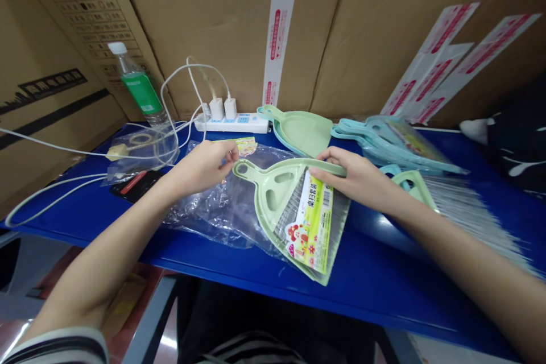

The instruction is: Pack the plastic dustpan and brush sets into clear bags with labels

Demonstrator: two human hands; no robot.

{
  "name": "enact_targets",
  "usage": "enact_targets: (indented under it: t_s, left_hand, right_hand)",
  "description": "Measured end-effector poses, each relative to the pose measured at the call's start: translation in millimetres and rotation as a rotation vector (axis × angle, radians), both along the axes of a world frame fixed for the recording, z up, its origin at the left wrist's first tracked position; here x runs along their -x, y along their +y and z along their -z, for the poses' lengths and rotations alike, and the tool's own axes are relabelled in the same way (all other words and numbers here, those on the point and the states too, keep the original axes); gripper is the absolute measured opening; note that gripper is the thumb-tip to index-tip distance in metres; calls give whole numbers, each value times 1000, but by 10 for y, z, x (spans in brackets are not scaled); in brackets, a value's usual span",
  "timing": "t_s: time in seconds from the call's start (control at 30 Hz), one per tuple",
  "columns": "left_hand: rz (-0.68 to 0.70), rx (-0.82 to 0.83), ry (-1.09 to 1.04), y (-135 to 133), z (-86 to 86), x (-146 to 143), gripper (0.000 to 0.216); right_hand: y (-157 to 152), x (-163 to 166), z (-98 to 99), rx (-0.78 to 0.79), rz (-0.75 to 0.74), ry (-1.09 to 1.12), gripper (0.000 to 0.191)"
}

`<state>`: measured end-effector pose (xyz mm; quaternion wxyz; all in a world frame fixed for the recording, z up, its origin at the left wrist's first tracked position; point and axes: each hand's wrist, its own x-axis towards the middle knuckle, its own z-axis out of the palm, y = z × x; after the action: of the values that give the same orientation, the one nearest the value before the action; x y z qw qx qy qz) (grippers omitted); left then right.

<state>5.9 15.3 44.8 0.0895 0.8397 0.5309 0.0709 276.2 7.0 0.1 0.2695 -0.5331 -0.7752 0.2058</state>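
Note:
A light green dustpan and brush set (pixel 273 193) with a printed card (pixel 313 222) is tilted above the table's front part. My right hand (pixel 341 173) grips its upper right edge, thumb on the near face and fingers behind. Beside the looped handle end, my left hand (pixel 213 162) has its fingers curled in; whether they pinch anything is hidden. Under the set and my left hand lies a crumpled clear plastic bag (pixel 205 210), with another printed card (pixel 241 146) behind it.
Green and blue dustpans (pixel 305 131) lie at the back. To the right are bagged blue sets (pixel 396 139) and loose brushes (pixel 469 210). A power strip (pixel 243 123), white cables (pixel 168 96), a bottle (pixel 140 88) and a phone (pixel 139 185) occupy the left. Cardboard (pixel 213 23) walls the blue table (pixel 375 290).

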Motion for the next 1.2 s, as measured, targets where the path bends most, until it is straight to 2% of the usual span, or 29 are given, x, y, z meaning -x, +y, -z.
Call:
enact_targets:
  t_s: [0.1, 0.3, 0.67, 0.8, 0.97, 1.07, 1.2]
  left_hand:
    - [-19, 31, 11, -16, -3, -25, 12]
    - [-64, 88, -11, -17, 14, -42, 20]
    - [-30, 29, 85, 28, 111, -26, 23]
    - [17, 37, 119, 46, 122, 9, 20]
    - [-3, 71, 188, 36, 92, 16, 26]
    - [-29, 77, 218, 23, 73, 7, 26]
    - [-18, 67, 258, 14, 81, -2, 25]
  right_hand:
    - [9, 2, 29, -6, -7, 11, 29]
    - [7, 21, 47, -26, -22, 14, 26]
    - [9, 46, 65, 15, -49, 84, 30]
    - [57, 12, 102, 159, -36, 245, 36]
    - [43, 34, 85, 514, 9, 486, 39]
    - [21, 58, 33, 668, 52, 647, 30]
    - [10, 67, -23, 735, 121, 783, 19]
